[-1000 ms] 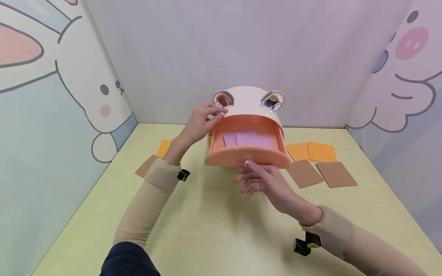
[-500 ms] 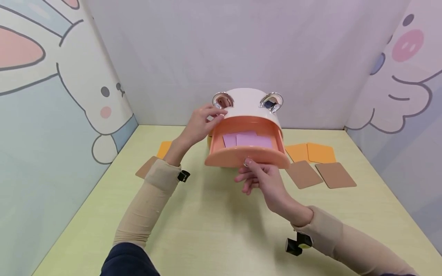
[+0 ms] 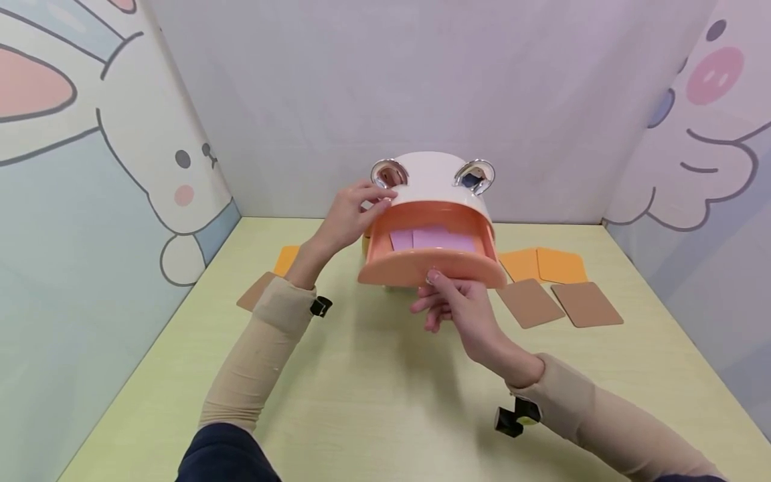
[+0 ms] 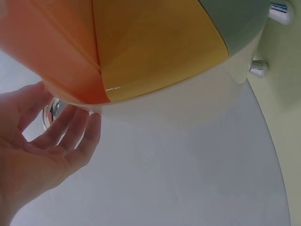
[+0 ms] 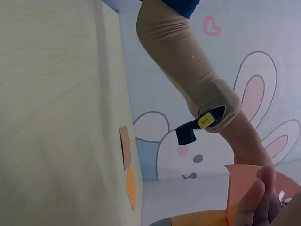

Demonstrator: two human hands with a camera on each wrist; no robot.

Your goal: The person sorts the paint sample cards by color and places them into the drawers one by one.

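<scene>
A frog-like drawer box with a white top (image 3: pixel 430 175) and silver eyes stands at the back middle. Its orange drawer (image 3: pixel 394 269) is pulled out, with purple cards (image 3: pixel 446 239) lying inside. My right hand (image 3: pixel 466 314) pinches the small drawer knob (image 3: pixel 430 276) at the front, its other fingers loosely bent below. My left hand (image 3: pixel 349 214) holds the box's upper left edge beside one eye. From the left wrist view, the left hand's fingers (image 4: pixel 77 129) lie against the white rim, and a yellow drawer (image 4: pixel 155 47) and a grey-green drawer (image 4: pixel 240 21) show too.
Orange cards (image 3: pixel 561 266) and brown cards (image 3: pixel 587 304) lie on the table right of the box. At the left are another orange card (image 3: pixel 285 260) and brown card (image 3: pixel 255 292), partly behind my left arm. Printed walls (image 3: pixel 138 167) enclose the table.
The drawer's front has tilted slightly upward, and the purple cards have slid closer together. My right wrist and forearm have shifted left. My left hand has stayed in place.
</scene>
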